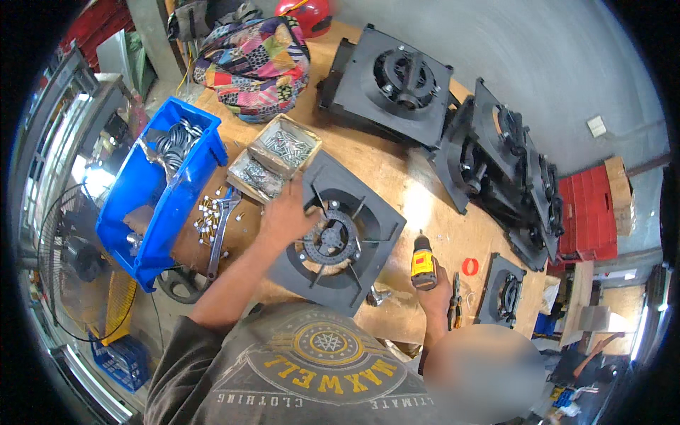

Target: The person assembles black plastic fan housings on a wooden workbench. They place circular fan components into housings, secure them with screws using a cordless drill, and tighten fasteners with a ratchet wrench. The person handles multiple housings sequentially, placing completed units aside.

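A square black gas stove [375,205] with a round burner [331,237] in its middle lies on the wooden table in front of me. My left hand [287,218] is over its left side, fingers spread between the burner and a box of screws [285,147]; nothing shows in it. To the right of the stove, my right hand [435,292] is closed around a yellow and black power drill [423,265], its tip toward the far side. A second compartment of screws [258,177] sits beside the first.
Left stand a blue bin [134,244] of metal rings, brass fittings [207,219] and an adjustable wrench [219,237]. A patchwork bag [258,67] lies behind. More stoves [397,85] line the far right. Pliers [457,301] and a red ring [470,266] lie beside the drill.
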